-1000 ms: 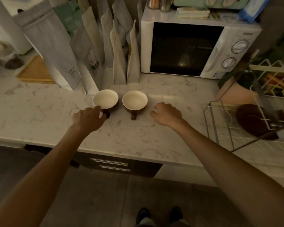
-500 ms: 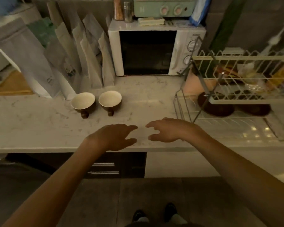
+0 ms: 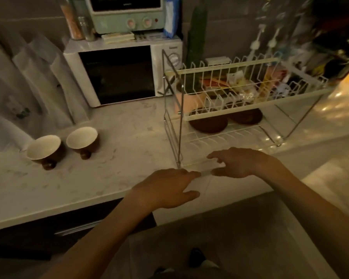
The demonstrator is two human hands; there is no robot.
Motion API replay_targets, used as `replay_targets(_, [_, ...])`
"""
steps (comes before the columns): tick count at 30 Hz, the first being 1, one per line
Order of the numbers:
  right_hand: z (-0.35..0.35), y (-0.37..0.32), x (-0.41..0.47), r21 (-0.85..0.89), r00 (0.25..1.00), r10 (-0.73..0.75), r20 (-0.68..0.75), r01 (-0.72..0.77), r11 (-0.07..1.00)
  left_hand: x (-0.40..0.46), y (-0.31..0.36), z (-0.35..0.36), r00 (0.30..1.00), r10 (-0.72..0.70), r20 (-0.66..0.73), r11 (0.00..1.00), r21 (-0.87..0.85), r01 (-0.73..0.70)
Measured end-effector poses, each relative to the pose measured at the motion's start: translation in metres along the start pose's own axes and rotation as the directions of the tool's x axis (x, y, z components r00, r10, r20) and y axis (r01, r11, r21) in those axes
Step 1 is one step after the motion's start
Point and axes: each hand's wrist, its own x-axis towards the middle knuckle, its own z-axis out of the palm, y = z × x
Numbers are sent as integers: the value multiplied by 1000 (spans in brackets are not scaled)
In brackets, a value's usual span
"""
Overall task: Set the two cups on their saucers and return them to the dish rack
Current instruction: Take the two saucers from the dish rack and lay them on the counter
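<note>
Both hands empty, palms down, fingers spread loosely apart and clamped on nothing. Left hand (image 3: 165, 188) low over the bench (image 3: 48, 184) edge; right hand (image 3: 242, 164) just beside it, reaching over the front rail of the rack (image 3: 226, 97).

Two cups (image 3: 43, 147) (image 3: 82, 137) well off to the left of the left fingers (image 3: 189, 174), side by side on the bench, mouths up, handles turned toward the front, neither on a saucer. Probably parked there, clear of the rack, to leave both hands free.

Two dark saucers (image 3: 208, 123) (image 3: 246, 116) ahead of the right fingers (image 3: 214, 156), flat on the lower wire shelf, tucked beneath the upper tier. Low headroom there, so likely a flat, sliding draw rather than a lift.

Judged step: going for the saucers first, one per hand, to bring them out beside the cups. Neither cup seated yet, nothing back in the rack. Chief risk: knuckles or a saucer rim catching the wires on the way out.
</note>
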Motion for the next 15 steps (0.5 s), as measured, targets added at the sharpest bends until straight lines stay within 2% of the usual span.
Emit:
replay_targets(4, [-4, 36, 5, 45, 975, 132, -177, -126, 991, 45, 23, -1, 973, 2, -231, 999, -50, -14])
replay_targets(6, [-4, 49, 11, 97, 940, 175, -294, -153, 984, 69, 28, 1, 938, -61, -341, 996, -85, 34])
replay_targets(8, [-3, 59, 20, 181, 900, 204, -384, -144, 973, 91, 31, 4, 897, -153, -415, 976, -204, 72])
replay_targets(12, [-1, 74, 41, 397, 848, 236, -474, -33, 917, 130, 28, 7, 819, -378, -432, 834, -542, 99])
replay_targets(15, [-1, 83, 59, 505, 822, 273, -501, 22, 863, 154, 21, 4, 739, -553, -385, 688, -711, 145])
